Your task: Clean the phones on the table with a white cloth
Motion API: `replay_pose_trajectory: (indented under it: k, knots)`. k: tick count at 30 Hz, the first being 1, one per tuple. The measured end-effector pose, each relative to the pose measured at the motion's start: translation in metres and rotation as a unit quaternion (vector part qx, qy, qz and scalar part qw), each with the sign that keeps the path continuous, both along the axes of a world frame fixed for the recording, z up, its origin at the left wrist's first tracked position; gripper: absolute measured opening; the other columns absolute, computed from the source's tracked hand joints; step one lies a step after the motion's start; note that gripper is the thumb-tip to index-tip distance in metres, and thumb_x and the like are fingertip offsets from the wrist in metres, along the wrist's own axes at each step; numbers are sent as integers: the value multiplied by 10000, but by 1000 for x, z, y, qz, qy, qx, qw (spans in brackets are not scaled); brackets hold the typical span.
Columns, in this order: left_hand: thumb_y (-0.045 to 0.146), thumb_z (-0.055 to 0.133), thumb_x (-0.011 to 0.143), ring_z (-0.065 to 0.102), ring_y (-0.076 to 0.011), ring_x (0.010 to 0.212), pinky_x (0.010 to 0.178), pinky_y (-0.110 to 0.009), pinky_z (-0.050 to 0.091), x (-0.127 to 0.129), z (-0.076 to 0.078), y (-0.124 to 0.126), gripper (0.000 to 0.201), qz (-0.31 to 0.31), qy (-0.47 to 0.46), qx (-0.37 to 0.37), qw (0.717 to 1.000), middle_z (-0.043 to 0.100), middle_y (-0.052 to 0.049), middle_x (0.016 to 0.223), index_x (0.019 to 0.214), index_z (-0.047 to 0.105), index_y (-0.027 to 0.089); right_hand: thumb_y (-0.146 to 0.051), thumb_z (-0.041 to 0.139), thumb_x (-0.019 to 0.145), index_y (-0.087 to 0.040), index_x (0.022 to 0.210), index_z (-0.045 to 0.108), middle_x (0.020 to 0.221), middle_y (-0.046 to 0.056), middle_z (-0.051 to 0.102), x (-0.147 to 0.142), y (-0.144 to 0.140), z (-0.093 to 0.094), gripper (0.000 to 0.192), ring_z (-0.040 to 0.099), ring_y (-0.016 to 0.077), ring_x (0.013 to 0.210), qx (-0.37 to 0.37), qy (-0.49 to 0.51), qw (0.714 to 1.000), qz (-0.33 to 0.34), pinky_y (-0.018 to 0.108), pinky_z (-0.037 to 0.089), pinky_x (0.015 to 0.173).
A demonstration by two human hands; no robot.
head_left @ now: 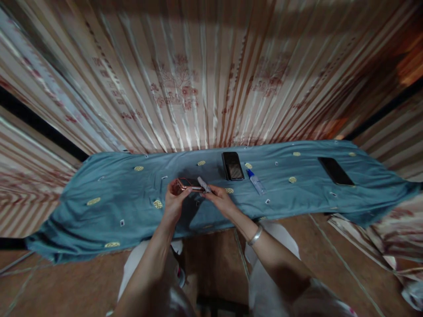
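My left hand is closed around the left end of a phone with a rose-gold frame, held just above the blue cloth. In my right hand, the fingers are closed on a small light-grey piece, perhaps a folded cloth. The grey piece meets the phone's right end; its exact kind is too small to make out. Beyond my right hand lies a black phone, and beside that a clear bottle with a blue tip.
A blue cloth with yellow prints covers the long, narrow table. Another dark phone lies at the far right. Striped curtains hang behind the table and at both sides. Tiled floor shows in front.
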State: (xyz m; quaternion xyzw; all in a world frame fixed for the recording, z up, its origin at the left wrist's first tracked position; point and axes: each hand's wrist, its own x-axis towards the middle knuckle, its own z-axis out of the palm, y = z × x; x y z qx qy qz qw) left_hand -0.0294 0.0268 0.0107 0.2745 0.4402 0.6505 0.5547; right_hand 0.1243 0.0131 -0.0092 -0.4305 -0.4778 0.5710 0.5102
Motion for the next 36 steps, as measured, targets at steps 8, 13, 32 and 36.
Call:
replay_pose_trajectory:
  k: [8,13,32,36]
  knots:
    - [149,858,448,612,-165,935,811,-250,495,6,-7,-3,675,-8,144,46,988,615,-18,1025,1046,558,231,-400,723,653,-201,816,682,877,50,722,-13,-1,-8,260,602,187,795,-54,119,991,-43,338,480,788]
    - [154,868,444,555,-217,1117,860,-271,501,16,-5,-14,724,-56,172,82,980,567,-51,1188,1091,554,241,-401,725,621,-192,789,654,784,31,691,-10,4,-8,278,588,163,708,-79,130,985,-76,307,473,699]
    - [365,858,449,620,-126,592,539,-223,482,1,0,-4,457,-45,-22,-82,995,677,2,709,786,654,133,-287,648,640,-167,896,663,805,-4,661,-1,11,8,283,561,177,767,-12,8,997,-77,294,428,749]
    - [355,847,463,600,-115,542,483,-204,450,1,-1,-3,425,-37,-11,-91,995,665,16,667,778,659,138,-253,625,624,-158,918,668,811,1,666,-2,15,7,312,559,180,773,-19,-6,996,-85,302,428,758]
